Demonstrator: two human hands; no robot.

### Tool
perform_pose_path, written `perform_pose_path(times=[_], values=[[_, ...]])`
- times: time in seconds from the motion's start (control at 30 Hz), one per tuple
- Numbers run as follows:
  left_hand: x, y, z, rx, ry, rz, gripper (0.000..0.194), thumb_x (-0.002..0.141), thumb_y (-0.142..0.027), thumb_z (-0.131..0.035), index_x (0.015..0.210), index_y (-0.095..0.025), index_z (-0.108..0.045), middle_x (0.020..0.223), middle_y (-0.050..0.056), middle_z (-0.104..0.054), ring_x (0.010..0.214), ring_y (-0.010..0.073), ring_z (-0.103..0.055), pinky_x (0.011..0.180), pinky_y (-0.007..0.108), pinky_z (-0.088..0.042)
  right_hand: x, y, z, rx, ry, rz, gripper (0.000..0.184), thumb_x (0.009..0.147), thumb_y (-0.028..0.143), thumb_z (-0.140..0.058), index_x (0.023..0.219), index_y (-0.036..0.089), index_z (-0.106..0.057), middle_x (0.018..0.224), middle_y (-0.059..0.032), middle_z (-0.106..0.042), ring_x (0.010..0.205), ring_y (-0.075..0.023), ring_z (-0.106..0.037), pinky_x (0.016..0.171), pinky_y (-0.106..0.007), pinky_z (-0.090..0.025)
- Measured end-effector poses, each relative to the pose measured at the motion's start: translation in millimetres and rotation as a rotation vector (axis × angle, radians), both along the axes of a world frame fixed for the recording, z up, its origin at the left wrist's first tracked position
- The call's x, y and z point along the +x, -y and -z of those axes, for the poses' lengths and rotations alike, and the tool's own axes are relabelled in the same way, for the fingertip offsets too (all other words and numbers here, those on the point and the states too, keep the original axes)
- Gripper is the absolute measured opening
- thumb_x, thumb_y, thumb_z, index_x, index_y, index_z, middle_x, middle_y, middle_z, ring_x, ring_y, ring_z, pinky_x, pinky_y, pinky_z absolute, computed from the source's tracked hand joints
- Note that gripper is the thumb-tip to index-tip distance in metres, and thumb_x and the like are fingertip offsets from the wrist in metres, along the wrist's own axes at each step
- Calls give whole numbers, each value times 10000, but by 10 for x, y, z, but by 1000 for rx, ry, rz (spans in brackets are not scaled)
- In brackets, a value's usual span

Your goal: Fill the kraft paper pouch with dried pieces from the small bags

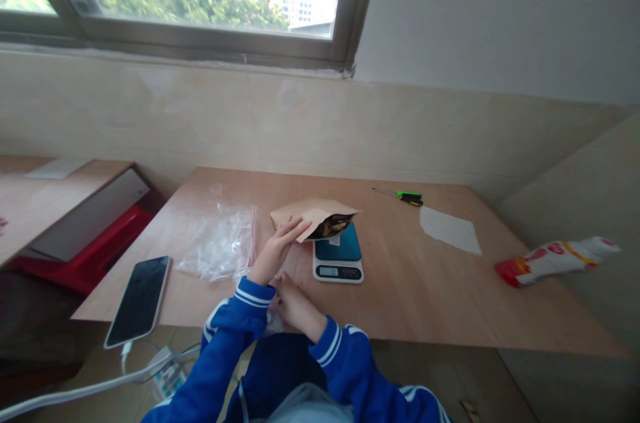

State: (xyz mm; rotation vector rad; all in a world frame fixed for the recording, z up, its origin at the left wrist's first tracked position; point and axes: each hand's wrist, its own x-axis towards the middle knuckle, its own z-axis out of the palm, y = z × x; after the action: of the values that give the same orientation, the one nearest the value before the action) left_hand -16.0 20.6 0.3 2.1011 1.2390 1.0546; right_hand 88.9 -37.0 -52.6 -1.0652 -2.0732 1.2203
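My left hand (281,244) lies on a brown kraft paper pouch (295,211), its fingers stretched out over the near side. The pouch's dark mouth gapes toward the right, and what is inside is not clear. It overlaps the back of a small digital kitchen scale (339,273) with a teal top and a lit display. My right hand (295,303) is below my left wrist at the table's front edge. Its fingers are curled, and what they hold is hidden. A bit of clear plastic (274,323) shows just under it.
Clear zip bags (223,243) lie left of the pouch. A phone (137,300) with a cable overhangs the table's front left edge. Toward the back right are screwdrivers (407,196) and a white paper sheet (450,230). A red-and-white bottle (555,263) is at the right edge.
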Motion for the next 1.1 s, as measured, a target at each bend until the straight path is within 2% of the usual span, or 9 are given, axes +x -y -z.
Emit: perform_pose_path(times=[0.1,0.2,0.43,0.53,0.6,0.7,0.77,0.9,1.1], values=[[8,-25,122,-45,-38,0,449,968,-238,-292,1379,-294,-463,1510,48,-379,1435,219,-217,1155,483,-237,14,42,42,80,-13,-26,489,687,-22,-478,1100,206,-607,1079,-74,-589,963,-246,-571,860,-383,-498],[2,-44,234,-76,-46,-5,450,967,-239,-286,1380,-261,-464,1522,75,-348,1437,227,-205,1144,483,-257,29,81,43,79,-20,-37,519,718,-33,-472,1185,172,-568,1152,-112,-568,1066,-256,-557,949,-402,-472],[-55,12,266,-91,-173,-28,468,934,-204,-343,1388,-273,-435,1525,85,-343,1432,230,-231,1131,480,-290,-3,122,38,56,-183,-89,415,749,-31,-478,1088,193,-564,1146,-85,-589,1085,-243,-568,927,-395,-474],[-191,247,268,-79,-164,-178,466,919,-262,-386,1382,-231,-417,1487,118,-398,1411,252,-292,1119,492,-315,-12,128,64,-19,-127,-64,253,770,0,-507,943,172,-577,991,-67,-602,887,-202,-604,782,-336,-511],[-310,505,326,-84,-92,-373,450,924,-319,-365,1353,-197,-426,1421,141,-463,1339,254,-418,1080,476,-376,-10,137,56,-50,-89,-51,163,809,48,-521,907,165,-580,950,-61,-583,841,-182,-593,770,-321,-509],[-467,946,502,-124,-28,-689,401,910,-386,-337,1152,-148,-552,1087,154,-627,1028,275,-622,893,468,-508,0,161,-1,-78,-63,-44,116,850,145,-561,957,174,-595,978,-57,-553,875,-176,-586,829,-326,-501],[-527,1188,627,-153,-62,-773,390,881,-429,-370,1049,-157,-592,954,147,-641,891,285,-637,802,466,-527,6,180,-47,-111,-40,-36,138,847,194,-597,984,181,-599,991,-55,-543,889,-179,-590,848,-329,-501],[-545,1409,733,-197,-109,-893,400,847,-471,-418,926,-140,-629,804,155,-632,802,314,-623,712,490,-502,9,207,-97,-119,-3,-19,202,821,207,-636,1016,172,-595,1062,-81,-538,979,-209,-585,904,-355,-485],[-393,1335,573,-416,213,-790,438,781,-603,-476,776,-183,-602,696,91,-646,693,283,-644,617,414,-526,26,185,-107,-156,-82,-2,308,807,220,-655,1092,144,-565,1209,-140,-530,1167,-259,-524,1020,-400,-401]])
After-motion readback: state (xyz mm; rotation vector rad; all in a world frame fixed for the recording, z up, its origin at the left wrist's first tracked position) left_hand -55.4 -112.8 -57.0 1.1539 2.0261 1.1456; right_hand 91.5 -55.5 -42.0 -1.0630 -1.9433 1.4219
